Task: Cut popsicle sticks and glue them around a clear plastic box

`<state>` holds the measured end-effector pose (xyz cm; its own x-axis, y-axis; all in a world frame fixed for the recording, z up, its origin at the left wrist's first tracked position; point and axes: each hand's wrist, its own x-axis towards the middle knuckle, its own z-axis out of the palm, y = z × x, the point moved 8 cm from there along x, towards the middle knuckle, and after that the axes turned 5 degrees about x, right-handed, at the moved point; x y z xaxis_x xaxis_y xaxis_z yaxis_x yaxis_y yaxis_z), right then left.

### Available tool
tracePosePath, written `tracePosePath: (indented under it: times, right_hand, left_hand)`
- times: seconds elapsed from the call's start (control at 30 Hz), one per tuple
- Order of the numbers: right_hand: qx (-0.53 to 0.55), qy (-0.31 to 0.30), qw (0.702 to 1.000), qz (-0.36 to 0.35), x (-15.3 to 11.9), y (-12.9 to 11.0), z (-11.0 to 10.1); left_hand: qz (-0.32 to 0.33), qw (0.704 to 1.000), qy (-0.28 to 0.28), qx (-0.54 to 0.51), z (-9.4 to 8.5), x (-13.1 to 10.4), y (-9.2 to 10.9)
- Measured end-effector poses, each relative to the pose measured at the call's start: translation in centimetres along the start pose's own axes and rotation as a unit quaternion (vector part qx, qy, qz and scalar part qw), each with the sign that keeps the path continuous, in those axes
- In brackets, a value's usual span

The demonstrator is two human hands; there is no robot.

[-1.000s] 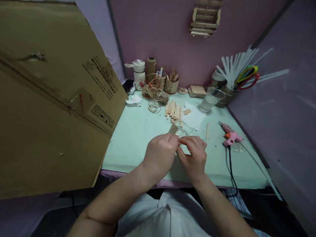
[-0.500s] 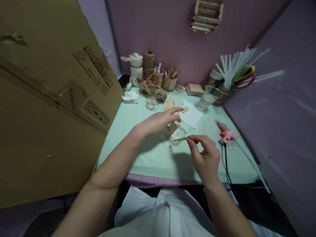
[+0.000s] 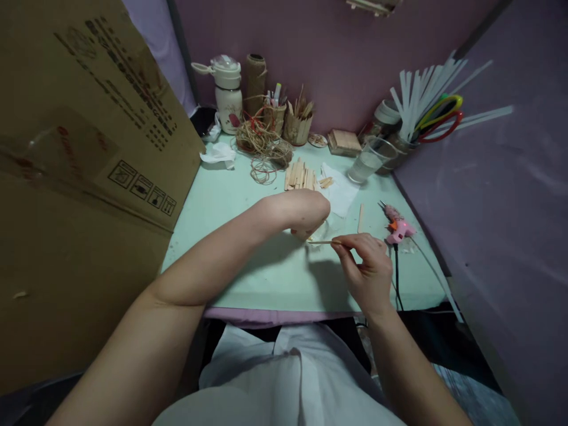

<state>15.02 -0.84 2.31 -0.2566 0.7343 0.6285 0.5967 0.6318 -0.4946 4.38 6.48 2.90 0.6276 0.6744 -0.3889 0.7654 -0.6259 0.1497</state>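
My right hand (image 3: pixel 366 263) pinches one end of a thin wooden stick (image 3: pixel 319 242), which points left. My left hand (image 3: pixel 310 212) is bent downward close to the stick's far end; its fingers are mostly hidden behind the back of the hand, so what it holds cannot be made out. A clear plastic piece (image 3: pixel 320 235) shows partly beneath and beside it. Behind the left hand lies a row of flat wooden sticks (image 3: pixel 300 176). Small wood pieces (image 3: pixel 326 182) rest on a white paper (image 3: pixel 341 195). Another stick (image 3: pixel 361 218) lies beyond my right hand.
A pink glue gun (image 3: pixel 400 229) with its cord lies at the right. A clear cup (image 3: pixel 368 165), a wooden block (image 3: pixel 344 142), tangled twine (image 3: pixel 261 142) and a white bottle (image 3: pixel 229 100) stand or lie along the back. A large cardboard box (image 3: pixel 89 195) fills the left side.
My left hand has turned from spread fingers to a downward bend, hiding the fingers. The stick in my right hand is now more level. The camera view has tilted downward.
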Motion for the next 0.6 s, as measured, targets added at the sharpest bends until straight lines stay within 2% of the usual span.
tracePosePath:
  times: [0.1,0.3,0.6]
  right_hand:
    - [-0.008,-0.004,1.0,-0.004,0.1,0.0,0.2]
    - [-0.022,-0.009,1.0,-0.006,0.2,0.3,0.8]
    - [-0.031,-0.015,0.999,0.004,0.2,0.7,1.1]
  left_hand:
    - [-0.012,1.0,-0.017,0.002,0.5,0.3,-0.2]
    - [0.023,0.996,0.043,0.069,0.8,1.4,0.2]
    - [0.024,0.995,0.072,0.063,0.9,1.8,0.0]
